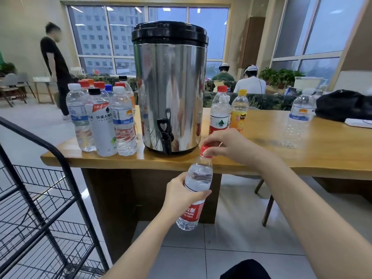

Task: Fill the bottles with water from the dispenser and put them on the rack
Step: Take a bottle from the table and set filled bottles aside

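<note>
A: Status, big to small?
B: Wooden table [281, 154] is ahead of you, with the black wire rack [79, 198] at your left. The steel dispenser [171, 93] stands at the table's near edge.
A: Bottle?
B: The red-label bottle [198, 178] is off the table, in front of its edge, just right of the tap [167, 141]. It's tilted, with water inside.
A: Grip?
B: Your left hand [181, 194] wraps around its middle. Your right hand [227, 146] pinches the red cap [205, 151], which sits on the neck.
</note>
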The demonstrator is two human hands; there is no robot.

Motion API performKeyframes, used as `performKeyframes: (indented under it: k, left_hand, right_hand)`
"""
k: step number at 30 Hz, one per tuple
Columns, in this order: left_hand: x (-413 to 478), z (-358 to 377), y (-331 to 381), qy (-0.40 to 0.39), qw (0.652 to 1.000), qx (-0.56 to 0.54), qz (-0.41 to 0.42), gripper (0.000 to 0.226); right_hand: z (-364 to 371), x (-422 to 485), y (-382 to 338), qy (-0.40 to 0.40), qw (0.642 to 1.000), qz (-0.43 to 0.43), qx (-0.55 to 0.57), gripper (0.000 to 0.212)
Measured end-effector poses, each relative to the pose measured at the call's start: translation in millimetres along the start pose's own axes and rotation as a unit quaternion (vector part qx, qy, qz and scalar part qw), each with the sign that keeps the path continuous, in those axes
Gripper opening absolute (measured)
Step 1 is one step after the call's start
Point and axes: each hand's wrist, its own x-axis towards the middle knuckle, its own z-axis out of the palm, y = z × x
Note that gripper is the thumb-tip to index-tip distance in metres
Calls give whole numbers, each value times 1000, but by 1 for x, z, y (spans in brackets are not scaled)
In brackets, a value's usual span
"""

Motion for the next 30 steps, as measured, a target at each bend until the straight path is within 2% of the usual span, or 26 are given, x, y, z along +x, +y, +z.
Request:
performKeyframes:
  k: [4,8,10,13,14,15,17,19,21,23,25,27,30]
  left_hand:
    - [-5,10,7,32,998,49,28,49]
    - [-8,22,13,102,982,148,58,51]
    - [-6,17,23,48,990,113,64,44]
    - [-4,5,40,-146,989,1,14,35]
    - [-5,5,42,-177,984,-10,5,34]
    - [-7,9,44,-173,985,5,8,32]
    - [-9,22,43,-78,989,121,42,36]
    - [-10,32,40,12,968,236,82,45]
    - [-6,32,35,-12,974,209,83,46]
    - [2,25,33,-105,988,106,37,41]
    - [5,25,35,-162,985,60,19,40]
    - [7,33,37,-121,988,89,47,40]
    - [5,49,47,10,978,184,100,37]
  right_hand:
    - [-2,-7,2,17,999,30,-41,35]
    - [-1,-16,5,45,995,79,-47,39]
    - [-1,-21,7,65,988,48,-132,47]
    - [-12,-26,12,85,958,-23,-272,68]
    - [-16,-26,15,79,954,-28,-288,68]
    - [-17,-27,17,73,951,-14,-301,66]
    - [-10,-28,21,68,938,70,-332,59]
    - [0,-32,23,68,924,165,-338,56]
    - [0,-37,24,69,927,166,-329,62]
    - [-8,-39,28,75,938,92,-326,63]
    - [-16,-38,30,79,944,31,-320,60]
    - [-19,-36,32,76,948,58,-302,57]
    - [-19,-33,36,92,949,147,-264,53]
